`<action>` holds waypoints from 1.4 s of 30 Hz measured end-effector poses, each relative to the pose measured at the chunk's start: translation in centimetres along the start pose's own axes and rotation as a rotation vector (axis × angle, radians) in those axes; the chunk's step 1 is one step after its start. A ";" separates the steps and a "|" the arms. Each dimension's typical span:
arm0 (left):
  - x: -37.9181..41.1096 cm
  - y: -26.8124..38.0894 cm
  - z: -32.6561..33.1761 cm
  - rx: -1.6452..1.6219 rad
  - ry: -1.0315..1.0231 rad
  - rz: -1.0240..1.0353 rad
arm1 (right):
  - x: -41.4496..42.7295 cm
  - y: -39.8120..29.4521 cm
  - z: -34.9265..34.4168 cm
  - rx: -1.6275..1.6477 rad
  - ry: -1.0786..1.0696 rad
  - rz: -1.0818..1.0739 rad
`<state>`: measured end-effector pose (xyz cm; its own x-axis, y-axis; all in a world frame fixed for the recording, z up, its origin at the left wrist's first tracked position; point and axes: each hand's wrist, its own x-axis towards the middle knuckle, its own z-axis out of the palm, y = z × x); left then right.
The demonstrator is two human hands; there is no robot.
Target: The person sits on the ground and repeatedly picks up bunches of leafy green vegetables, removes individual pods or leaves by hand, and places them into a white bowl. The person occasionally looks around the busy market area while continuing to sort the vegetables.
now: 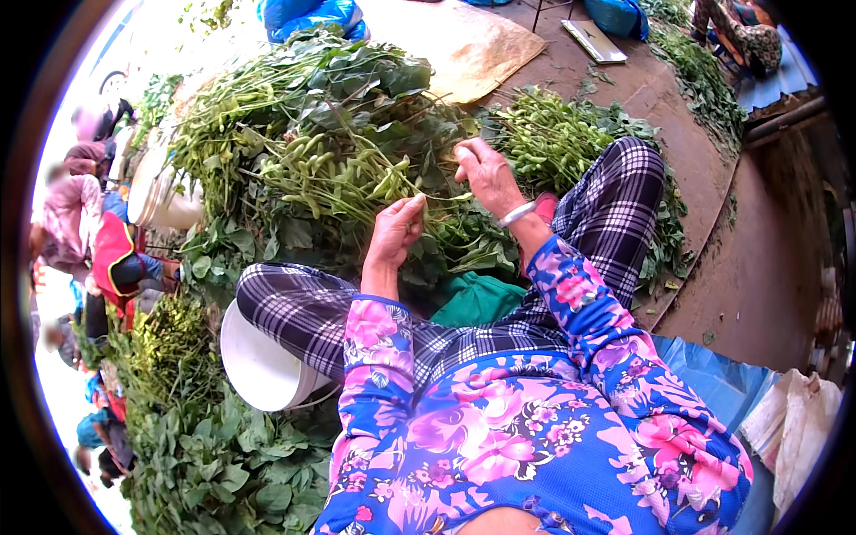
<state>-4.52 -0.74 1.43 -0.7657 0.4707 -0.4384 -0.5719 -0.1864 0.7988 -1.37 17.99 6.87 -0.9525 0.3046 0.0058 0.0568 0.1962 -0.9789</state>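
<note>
Before me lies a big heap of leafy green soybean plants (328, 160) with pods on their stems. My left hand (396, 231), in front of this heap, pinches a green stem between thumb and fingertips. To its right, my right hand (491, 175) is raised with curled fingers and wears a silver bangle at the wrist. A thin stem with a small pod (461, 197) stretches from the left hand to just below the right one; whether the right fingers hold anything cannot be told. A second bunch of podded plants (555, 134) lies beyond the right hand.
A white bucket (257, 361) stands beside my left knee. Green cloth (478, 297) lies between my legs. More leafy plants (234, 461) spread at lower left. A tan sheet (468, 47) lies beyond the heap. Several people (70, 207) are at the far left; another person (749, 40) is at upper right.
</note>
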 end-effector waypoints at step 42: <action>-0.1 -4.2 0.0 -0.358 -0.009 0.041 | -4.2 4.2 3.9 -0.269 -0.293 -0.001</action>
<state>-2.06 -0.01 -1.95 -0.7883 0.4642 -0.4039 -0.6090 -0.4947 0.6200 1.70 13.92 1.91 -0.9954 0.0328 -0.0903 0.0955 0.4449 -0.8905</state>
